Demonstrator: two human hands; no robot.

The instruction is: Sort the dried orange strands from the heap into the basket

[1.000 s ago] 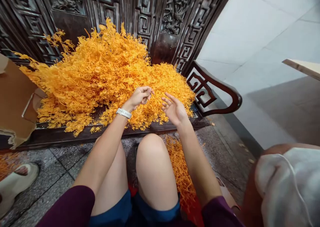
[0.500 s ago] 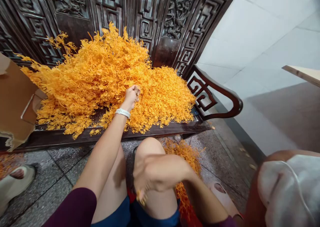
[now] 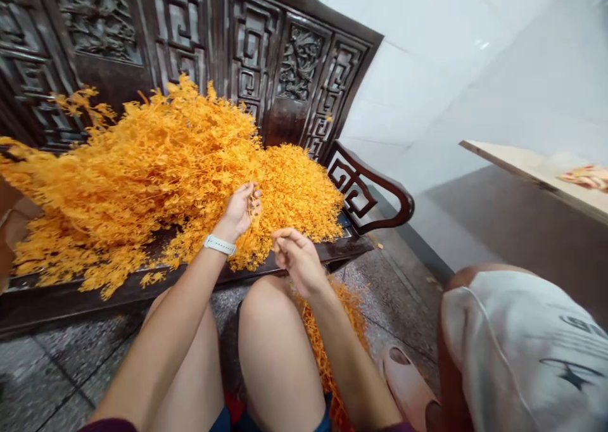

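Note:
A big heap of orange-yellow plastic flower sprigs (image 3: 156, 159) lies on a dark carved wooden bench (image 3: 289, 258). My left hand (image 3: 241, 211), with a pale watch strap on the wrist, is at the heap's front. Its thumb and fingers are closed on a thin orange plastic sprig. To its right and a little nearer me, my right hand (image 3: 300, 258) is held up above my knee beside the heap. Its thumb and forefinger are pinched together; anything between them is too small to make out.
The bench's curved armrest (image 3: 403, 207) stands right of the heap. More orange strands (image 3: 323, 349) lie low beside my right knee. Another person's leg in pale printed shorts (image 3: 517, 349) and a pink clog (image 3: 406, 381) are at the right. A tabletop (image 3: 536, 175) juts in there.
My right hand has risen from over my lap to the heap's front edge beside my left hand. The left stays at the heap, turned more palm-up. The view has swung right.

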